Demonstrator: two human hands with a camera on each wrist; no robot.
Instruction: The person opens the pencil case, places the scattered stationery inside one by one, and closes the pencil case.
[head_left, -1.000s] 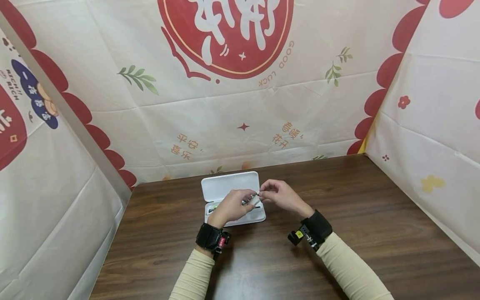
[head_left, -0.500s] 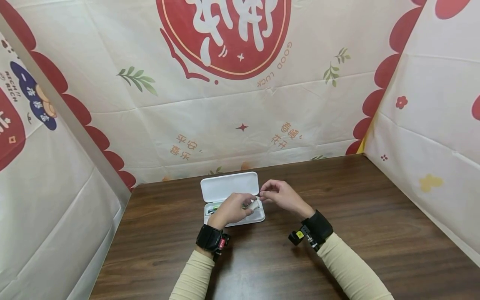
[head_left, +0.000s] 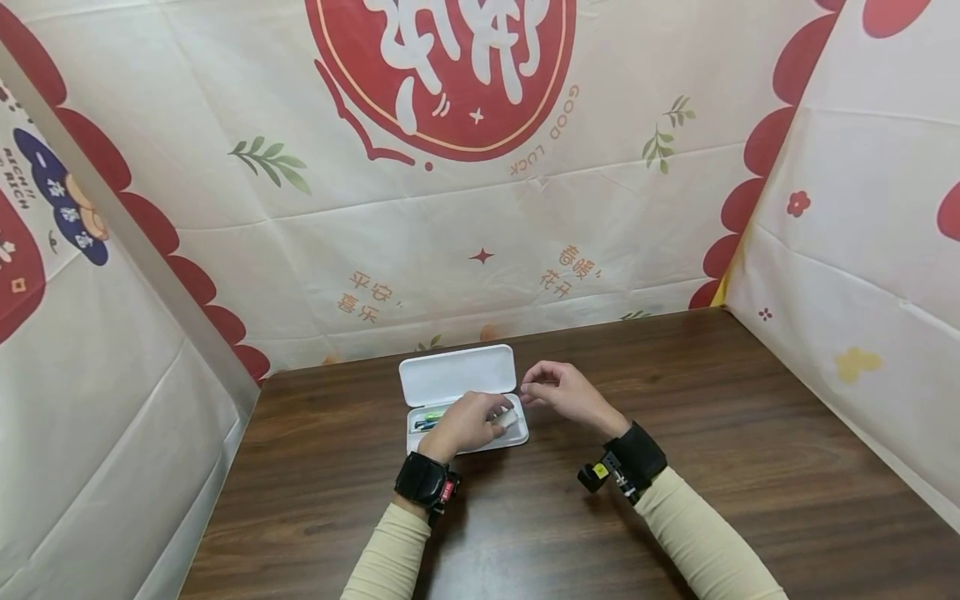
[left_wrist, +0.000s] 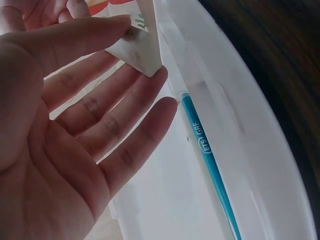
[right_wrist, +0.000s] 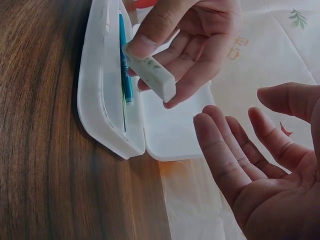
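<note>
My left hand (head_left: 471, 421) is over the open white pencil case (head_left: 457, 373), pinching a smudged white eraser (right_wrist: 154, 80) between thumb and fingers. One end of the eraser juts out past the fingertips, towards my right hand (head_left: 564, 392). That hand hovers just right of the case, fingers loosely bent and apart, holding nothing. In the left wrist view a teal pen (left_wrist: 205, 145) with white lettering lies along the case's inner wall, below the eraser. Part of the case's tray is hidden behind my left hand.
Green and dark pens (head_left: 427, 418) lie in the left part of the case. The brown wooden table (head_left: 315, 500) spreads around it. A printed cloth backdrop (head_left: 420, 242) rises behind the table, with cloth sides left and right.
My left hand has lowered slightly with the eraser and drawn a little away from my right hand. The right hand stays almost where it was.
</note>
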